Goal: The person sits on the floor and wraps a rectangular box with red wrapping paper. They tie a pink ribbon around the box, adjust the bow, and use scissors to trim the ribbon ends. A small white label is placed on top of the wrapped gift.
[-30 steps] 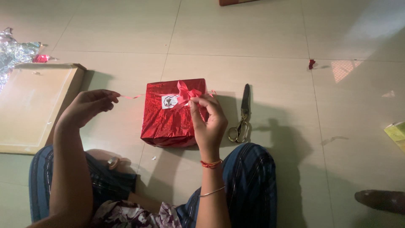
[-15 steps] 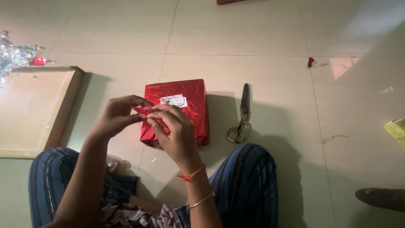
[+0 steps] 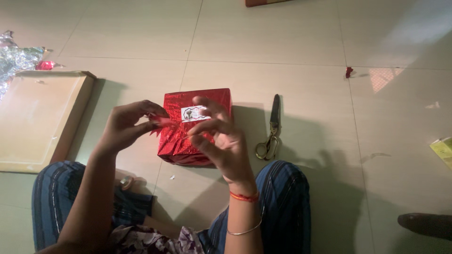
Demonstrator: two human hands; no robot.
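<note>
hands (image 3: 176, 129) pinch red ribbon (image 3: 162, 123) — above red gift box (image 3: 207, 101).

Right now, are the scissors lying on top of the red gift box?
No, the scissors lie on the tiled floor to the right of the red gift box, apart from it.

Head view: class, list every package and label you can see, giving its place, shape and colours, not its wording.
Gift box: floor centre, behind both hands; square, shiny red wrap.
Label: on the box top; small white rectangle with a dark emblem.
Cardboard box: left on the floor; flat, tan.
Yellow-green packet: right edge, cut off.
</note>
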